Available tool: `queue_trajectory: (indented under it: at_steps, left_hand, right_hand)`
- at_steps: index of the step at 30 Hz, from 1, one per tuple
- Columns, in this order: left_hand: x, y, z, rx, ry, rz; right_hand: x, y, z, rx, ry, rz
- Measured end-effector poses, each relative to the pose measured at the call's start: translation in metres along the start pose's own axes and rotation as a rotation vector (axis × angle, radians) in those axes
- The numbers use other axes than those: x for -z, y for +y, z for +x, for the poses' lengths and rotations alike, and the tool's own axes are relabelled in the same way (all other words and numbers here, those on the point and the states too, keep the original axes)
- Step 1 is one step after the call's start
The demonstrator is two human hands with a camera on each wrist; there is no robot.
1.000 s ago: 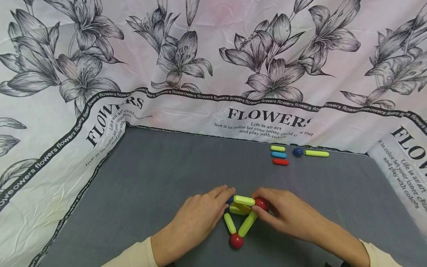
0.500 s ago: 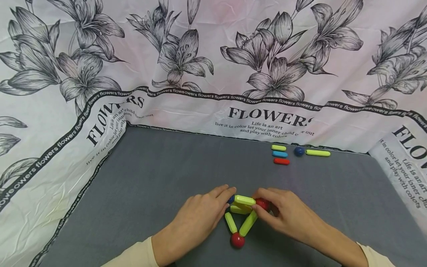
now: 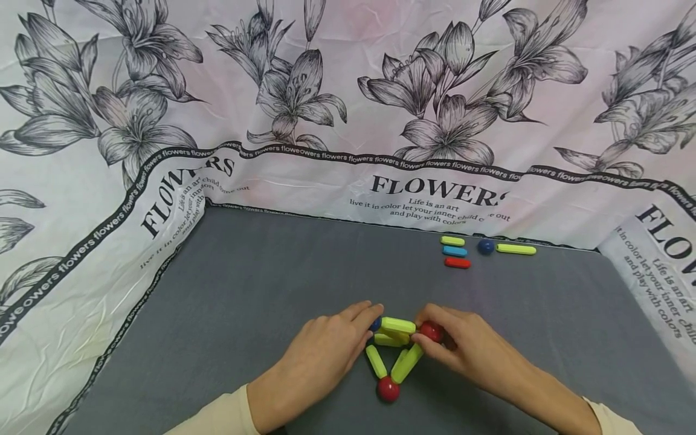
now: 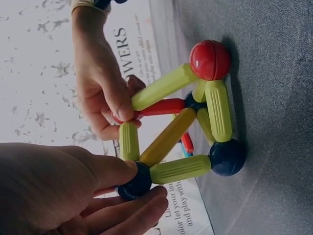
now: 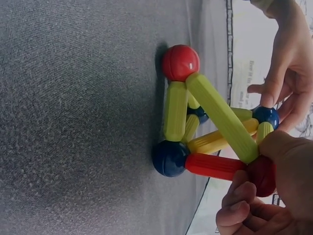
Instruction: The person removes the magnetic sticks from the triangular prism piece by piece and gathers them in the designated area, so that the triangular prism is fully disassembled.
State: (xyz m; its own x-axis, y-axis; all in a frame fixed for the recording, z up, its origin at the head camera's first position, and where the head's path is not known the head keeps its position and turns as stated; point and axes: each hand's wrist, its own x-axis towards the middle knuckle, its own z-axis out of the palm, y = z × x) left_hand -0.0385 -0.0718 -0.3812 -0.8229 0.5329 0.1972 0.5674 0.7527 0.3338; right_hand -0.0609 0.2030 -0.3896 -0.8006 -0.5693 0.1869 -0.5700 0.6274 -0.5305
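A frame of magnetic balls and rods stands on the dark grey cloth between the hands. Its base joins a red ball [image 3: 388, 389] and two blue balls [image 4: 227, 157] [image 5: 169, 158] with lime rods. My left hand [image 3: 326, 347] pinches the upper blue ball [image 4: 135, 182] between thumb and fingers. Opposite, my right hand [image 3: 473, 344] holds the upper red ball [image 5: 262, 177]. A short lime rod [image 3: 399, 325] spans between these upper balls. A long lime rod [image 5: 222, 117], a red rod [image 5: 212, 166] and a yellow rod [image 4: 167, 138] slope up from the base.
At the back right of the cloth lie a short lime rod [image 3: 452, 241], a blue rod [image 3: 454, 251] and a red rod [image 3: 457, 263]. Beside them sit a blue ball [image 3: 486, 246] and a longer lime rod [image 3: 516, 249]. A flower-print sheet [image 3: 304, 181] borders the surface.
The upper red ball has shifted slightly right with my right hand, and a small gap beside the short lime rod shows in the head view. My left hand has stayed nearly still.
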Motion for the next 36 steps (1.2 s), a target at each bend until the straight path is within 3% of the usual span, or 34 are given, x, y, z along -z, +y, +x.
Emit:
queue_trajectory:
  at_steps: [10, 19, 26, 32, 36]
  left_hand:
    - [-0.001, -0.001, -0.001, -0.001, -0.003, -0.004]
    - [-0.001, -0.002, -0.001, -0.016, 0.009, -0.016]
    - [-0.001, -0.002, 0.0, -0.016, -0.002, -0.017]
    - [-0.002, -0.002, -0.001, -0.02, 0.016, -0.022]
    - [-0.002, -0.003, -0.002, -0.02, 0.014, -0.022]
  right_hand:
    - [0.0, -0.002, 0.0, -0.032, -0.044, 0.03]
    - [-0.001, 0.0, 0.0, 0.004, 0.007, 0.014]
    - [0.005, -0.001, -0.002, -0.069, -0.001, -0.001]
    - [0.017, 0.004, -0.009, -0.105, 0.037, -0.011]
    - [0.024, 0.011, -0.014, -0.177, 0.06, -0.028]
